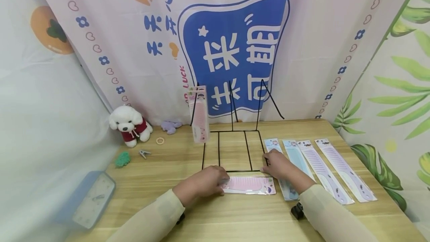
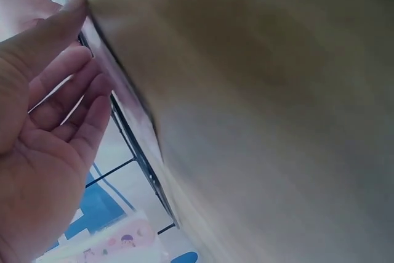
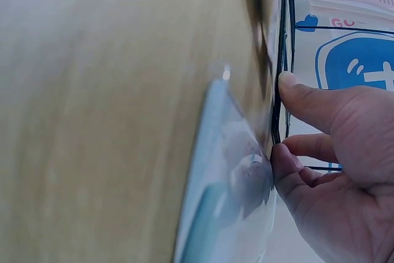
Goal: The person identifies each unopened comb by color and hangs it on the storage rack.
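Observation:
A pink comb in a clear package lies crosswise on the table in front of a black wire rack. At the package's left end, my left hand pinches it between thumb and fingers. My right hand is at the rack's front right corner, with thumb and fingertips on the wire in the right wrist view. More packaged pink combs hang from the rack's left arm. Beside and under my right forearm lie packaged blue combs.
Two packaged purple combs lie farther right. On the left are a white plush dog, a purple toy, a wooden ring, a grey clip, a green item and a blue-rimmed bin.

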{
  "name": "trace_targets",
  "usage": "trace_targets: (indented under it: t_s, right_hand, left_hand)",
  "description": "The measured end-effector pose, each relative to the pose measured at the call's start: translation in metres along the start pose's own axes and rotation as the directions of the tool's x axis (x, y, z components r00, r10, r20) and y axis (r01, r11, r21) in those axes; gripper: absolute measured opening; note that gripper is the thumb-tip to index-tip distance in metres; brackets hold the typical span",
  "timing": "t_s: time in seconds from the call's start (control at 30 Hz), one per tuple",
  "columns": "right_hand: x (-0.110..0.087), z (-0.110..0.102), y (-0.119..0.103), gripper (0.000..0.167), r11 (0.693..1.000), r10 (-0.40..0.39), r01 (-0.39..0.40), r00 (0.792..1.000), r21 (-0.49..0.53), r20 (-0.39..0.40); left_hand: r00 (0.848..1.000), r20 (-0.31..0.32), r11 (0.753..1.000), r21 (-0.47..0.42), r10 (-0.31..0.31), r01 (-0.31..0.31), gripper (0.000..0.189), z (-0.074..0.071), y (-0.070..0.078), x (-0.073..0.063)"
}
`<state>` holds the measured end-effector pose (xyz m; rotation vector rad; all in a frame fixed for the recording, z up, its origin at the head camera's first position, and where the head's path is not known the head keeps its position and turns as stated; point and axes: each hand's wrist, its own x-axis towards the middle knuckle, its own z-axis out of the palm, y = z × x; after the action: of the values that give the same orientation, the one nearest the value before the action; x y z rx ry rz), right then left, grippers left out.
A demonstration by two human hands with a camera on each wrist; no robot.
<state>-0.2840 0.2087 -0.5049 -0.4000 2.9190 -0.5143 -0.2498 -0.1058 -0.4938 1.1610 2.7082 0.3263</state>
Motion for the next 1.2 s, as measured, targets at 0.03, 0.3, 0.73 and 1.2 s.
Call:
trace_targets:
  t_s: [0.03,0.3,0.73,1.2]
  right_hand:
    - [0.000,0.000,0.000,0.059,1.000,-0.004,0.004,1.000,-0.004,-0.002]
    - [0.002,0.000,0.001,0.056,1.000,-0.019,0.019,1.000,-0.019,-0.014]
    - [-0.001,-0.002,0.001,0.059,0.999,-0.032,0.032,0.999,-0.010,-0.007]
    - [0.000,0.000,0.003,0.053,0.999,-0.040,0.040,0.999,0.005,-0.007]
  left_hand:
    - [1.000,0.005,1.000,-0.007,-0.005,0.005,0.044,-0.001,0.001,-0.002]
    - [0.992,0.079,0.995,-0.028,-0.095,0.098,0.054,-0.010,0.002,-0.010]
    - [0.975,0.144,0.970,-0.151,-0.171,0.192,0.051,-0.009,-0.004,-0.013]
    - [0.942,-0.267,0.829,-0.558,-0.205,0.022,0.013,-0.021,-0.025,-0.048]
